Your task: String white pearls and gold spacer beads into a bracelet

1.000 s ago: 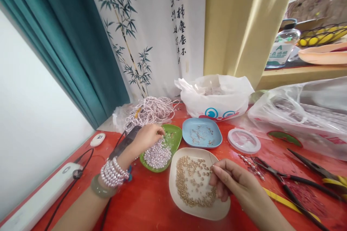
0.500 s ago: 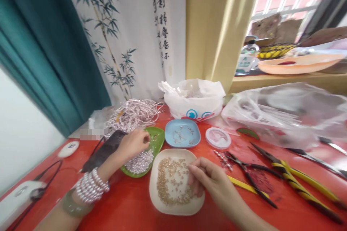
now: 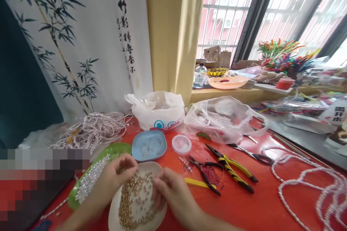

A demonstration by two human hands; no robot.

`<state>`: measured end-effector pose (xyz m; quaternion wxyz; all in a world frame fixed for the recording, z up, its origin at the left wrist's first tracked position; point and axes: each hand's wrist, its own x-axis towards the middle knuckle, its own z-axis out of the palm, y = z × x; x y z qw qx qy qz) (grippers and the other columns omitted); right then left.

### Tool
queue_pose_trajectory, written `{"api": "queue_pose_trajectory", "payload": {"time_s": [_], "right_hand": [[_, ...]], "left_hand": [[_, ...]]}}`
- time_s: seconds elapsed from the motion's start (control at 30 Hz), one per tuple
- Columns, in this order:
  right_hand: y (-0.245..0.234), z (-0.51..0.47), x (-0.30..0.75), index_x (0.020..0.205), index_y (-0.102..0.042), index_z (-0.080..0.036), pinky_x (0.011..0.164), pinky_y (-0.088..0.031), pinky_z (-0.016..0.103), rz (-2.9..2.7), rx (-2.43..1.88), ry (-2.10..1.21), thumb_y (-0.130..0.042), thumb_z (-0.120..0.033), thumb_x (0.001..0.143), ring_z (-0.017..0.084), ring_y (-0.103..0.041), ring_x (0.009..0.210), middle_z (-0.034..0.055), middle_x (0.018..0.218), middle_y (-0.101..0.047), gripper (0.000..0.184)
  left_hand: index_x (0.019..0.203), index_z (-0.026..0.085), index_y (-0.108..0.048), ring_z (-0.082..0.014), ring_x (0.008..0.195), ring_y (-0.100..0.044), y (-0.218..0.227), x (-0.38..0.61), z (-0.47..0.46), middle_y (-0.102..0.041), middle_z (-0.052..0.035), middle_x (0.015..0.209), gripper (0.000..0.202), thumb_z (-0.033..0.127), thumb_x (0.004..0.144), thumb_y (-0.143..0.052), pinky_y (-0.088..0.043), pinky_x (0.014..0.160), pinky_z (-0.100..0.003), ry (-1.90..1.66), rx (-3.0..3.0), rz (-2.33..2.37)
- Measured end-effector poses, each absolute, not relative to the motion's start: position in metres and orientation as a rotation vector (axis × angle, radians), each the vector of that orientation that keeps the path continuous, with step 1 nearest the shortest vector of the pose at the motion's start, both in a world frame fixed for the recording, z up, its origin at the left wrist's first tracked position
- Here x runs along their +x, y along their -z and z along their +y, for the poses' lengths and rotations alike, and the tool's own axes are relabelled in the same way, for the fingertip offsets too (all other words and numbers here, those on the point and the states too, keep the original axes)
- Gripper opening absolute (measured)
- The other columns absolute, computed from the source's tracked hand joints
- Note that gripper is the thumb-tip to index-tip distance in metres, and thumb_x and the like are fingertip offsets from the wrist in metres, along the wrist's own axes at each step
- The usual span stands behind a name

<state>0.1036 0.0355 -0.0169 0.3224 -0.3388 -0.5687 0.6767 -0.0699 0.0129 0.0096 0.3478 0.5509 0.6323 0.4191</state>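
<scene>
A cream dish of small gold beads lies in front of me on the red table. My left hand is over the dish's left rim, fingers curled into a pinch; whatever is in them is too small to make out. Above the right side of the dish, my right hand also pinches with thumb and forefinger, its contents hidden. Partly behind my left hand is a green tray of pale lilac pearl beads. A blue dish with small clear and metallic pieces stands just beyond.
Right of the dishes lie a round lidded container, small pliers, yellow-and-black pliers, a yellow stick and scissors. White plastic bags stand behind. Bead strands lie at back left and far right.
My view has swung right, bringing the window and far-right bead strands into sight. My left hand has moved from over the green tray to the cream dish, closer to my right hand.
</scene>
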Motion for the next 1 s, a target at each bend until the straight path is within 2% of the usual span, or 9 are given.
{"api": "queue_pose_trajectory", "payload": {"time_s": [0.1, 0.17, 0.4, 0.73, 1.0], "right_hand": [[0.019, 0.037, 0.102, 0.065, -0.042, -0.018, 0.035, -0.035, 0.016, -1.503, -0.882, -1.744, -0.051, -0.058, 0.067, 0.006, -0.045, 0.035, -0.0049, 0.048, -0.051, 0.041], [0.019, 0.040, 0.101, 0.063, -0.041, -0.019, 0.034, -0.034, 0.016, -1.510, -0.882, -1.716, -0.053, -0.060, 0.063, 0.006, -0.045, 0.035, -0.0052, 0.046, -0.050, 0.043], [0.027, 0.051, 0.101, 0.065, -0.041, -0.018, 0.033, -0.034, 0.016, -1.489, -0.878, -1.712, -0.051, -0.063, 0.063, 0.005, -0.042, 0.031, -0.0058, 0.045, -0.050, 0.046], [0.024, 0.054, 0.106, 0.065, -0.047, -0.016, 0.036, -0.034, 0.015, -1.498, -0.850, -1.772, -0.054, -0.054, 0.070, 0.005, -0.048, 0.035, -0.0037, 0.049, -0.055, 0.039], [0.016, 0.056, 0.107, 0.061, -0.050, -0.014, 0.038, -0.035, 0.016, -1.562, -0.901, -1.849, -0.058, -0.048, 0.068, 0.005, -0.049, 0.035, -0.0012, 0.048, -0.059, 0.035]], "left_hand": [[0.063, 0.017, -0.053, -0.0136, 0.051, -0.049, 0.006, -0.041, 0.004, -0.051, 0.0021, 0.058, 0.020, 0.035, 0.060, -0.062, -0.040, 0.049, -0.024, -1.161, 1.184, 1.452], [0.063, 0.017, -0.055, -0.0126, 0.050, -0.048, 0.015, -0.031, 0.003, -0.052, 0.0024, 0.058, 0.023, 0.037, 0.058, -0.066, -0.039, 0.048, -0.023, -1.285, 1.063, 1.411], [0.067, 0.015, -0.059, -0.0133, 0.059, -0.052, 0.017, -0.030, 0.014, -0.058, 0.0005, 0.063, 0.028, 0.035, 0.055, -0.073, -0.042, 0.055, -0.022, -1.400, 0.866, 1.339], [0.074, 0.013, -0.064, -0.0076, 0.059, -0.053, 0.011, -0.031, 0.018, -0.064, -0.0014, 0.070, 0.020, 0.022, 0.058, -0.073, -0.042, 0.058, -0.017, -1.419, 0.638, 1.158], [0.074, 0.014, -0.066, -0.0065, 0.061, -0.056, 0.011, -0.033, 0.017, -0.065, -0.0011, 0.071, 0.016, 0.018, 0.060, -0.073, -0.044, 0.059, -0.016, -1.445, 0.601, 1.112]]}}
